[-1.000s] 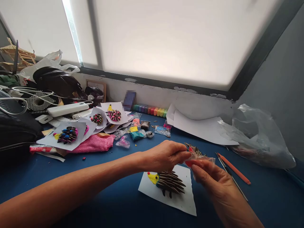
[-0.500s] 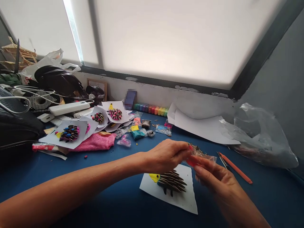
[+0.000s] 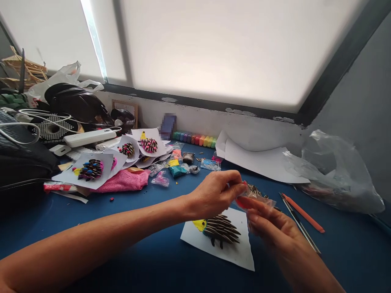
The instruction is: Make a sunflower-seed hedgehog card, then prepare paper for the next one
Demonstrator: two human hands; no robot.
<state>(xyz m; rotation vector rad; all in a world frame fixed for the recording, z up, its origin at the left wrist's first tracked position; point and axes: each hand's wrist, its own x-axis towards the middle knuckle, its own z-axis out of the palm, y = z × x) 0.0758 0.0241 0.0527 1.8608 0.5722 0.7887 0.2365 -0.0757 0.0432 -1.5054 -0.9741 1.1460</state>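
My right hand (image 3: 276, 230) grips a small clear plastic bag (image 3: 268, 201) with red modelling clay (image 3: 242, 202) in it. At the bag's left end, my left hand (image 3: 216, 191) pinches a bit of red clay between thumb and fingers; whether it is free of the bag is hard to see. Below both hands lies a white paper sheet (image 3: 232, 258) bearing a hedgehog figure (image 3: 222, 229), with a yellow clay head and striped sunflower seeds as spines. A pile of seeds (image 3: 254, 189) shows behind the bag, partly hidden by the hands.
Finished hedgehog pictures (image 3: 91, 170) and a pink cloth (image 3: 124, 181) lie at left. Clay packets (image 3: 177, 171) sit mid-table, with a row of coloured clay (image 3: 198, 139) by the wall. An orange tool (image 3: 305, 215), paper sheets (image 3: 262, 160) and a plastic bag (image 3: 339, 179) are at right.
Both hands have shifted slightly left with the bag, and the left fingers are more curled. More of the slim tool beside the orange one now shows.
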